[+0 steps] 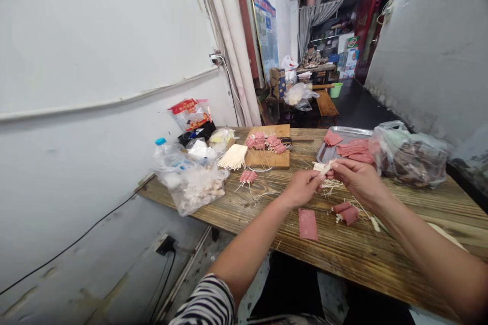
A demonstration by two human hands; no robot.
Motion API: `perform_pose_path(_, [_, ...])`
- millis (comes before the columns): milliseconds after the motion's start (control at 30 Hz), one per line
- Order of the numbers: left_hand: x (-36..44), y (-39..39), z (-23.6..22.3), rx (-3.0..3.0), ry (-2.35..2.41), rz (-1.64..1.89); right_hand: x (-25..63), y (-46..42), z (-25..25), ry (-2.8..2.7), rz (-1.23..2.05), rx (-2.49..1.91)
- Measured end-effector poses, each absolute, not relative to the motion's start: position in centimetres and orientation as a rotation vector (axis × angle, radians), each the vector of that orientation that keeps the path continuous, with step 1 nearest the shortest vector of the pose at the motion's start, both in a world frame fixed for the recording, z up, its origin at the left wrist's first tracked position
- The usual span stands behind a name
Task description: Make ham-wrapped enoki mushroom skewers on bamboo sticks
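Note:
My left hand (pixel 305 185) and my right hand (pixel 354 175) meet above the table, both closed on a small bundle of enoki mushrooms (pixel 326 168). Below them, near the table's front edge, lies a single flat pink slice of meat (pixel 308 224). To its right are a few meat rolls (pixel 346 212) with pale mushroom ends sticking out. More loose enoki (pixel 331 187) lie under my hands. Further left sit a small row of rolls on sticks (pixel 248 177) and a big bunch of enoki (pixel 234 156).
A cutting board (pixel 267 159) holds more skewered rolls (pixel 265 142). At the right, a metal tray (pixel 324 152) carries stacked meat slices (pixel 354 150) beside a full plastic bag (pixel 412 155). Bags (pixel 198 188) and a blue-capped bottle (pixel 160 146) stand left. A person (pixel 311 56) sits far back.

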State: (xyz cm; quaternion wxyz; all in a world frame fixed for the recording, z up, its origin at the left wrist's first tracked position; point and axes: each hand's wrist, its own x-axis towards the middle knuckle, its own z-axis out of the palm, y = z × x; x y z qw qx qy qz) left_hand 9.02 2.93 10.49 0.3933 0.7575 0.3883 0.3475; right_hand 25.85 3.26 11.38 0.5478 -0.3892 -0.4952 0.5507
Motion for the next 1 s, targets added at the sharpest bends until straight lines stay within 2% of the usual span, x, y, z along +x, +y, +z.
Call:
perform_pose_path(267, [6.4,3.1,11.1,2.087,1.02,0.621,26.9,3.0,10.2,-1.227,1.331,-1.075])
perform_pose_path(333, [6.0,3.5,11.0,2.131,1.07,0.554,27.3,3.4,10.1,-1.405,1.215,-1.157])
perform_pose_path(400, [5.6,4.0,11.0,2.155,1.141,0.47,27.5,3.8,10.2,-1.664,0.861,-1.192])
perform_pose_path(533, [5.3,4.8,11.0,2.242,1.222,0.302,26.0,3.8,10.8,-2.232,-0.07,-1.057])
perform_pose_path(633, [5.4,5.0,11.1,2.346,1.199,0.241,23.7,3.4,11.0,-2.522,-0.431,-1.048])
perform_pose_path(700, [5.4,5.0,11.0,2.399,1.172,0.231,22.6,3.3,10.9,-2.646,-0.454,-1.062])
perform_pose_path(833, [5.0,4.6,10.8,2.419,1.039,0.256,22.2,3.5,10.2,-2.793,-0.166,-1.082])
perform_pose_path(1000, [4.5,3.9,10.4,2.235,1.032,0.5,23.6,3.3,10.2,-2.648,0.085,-1.175])
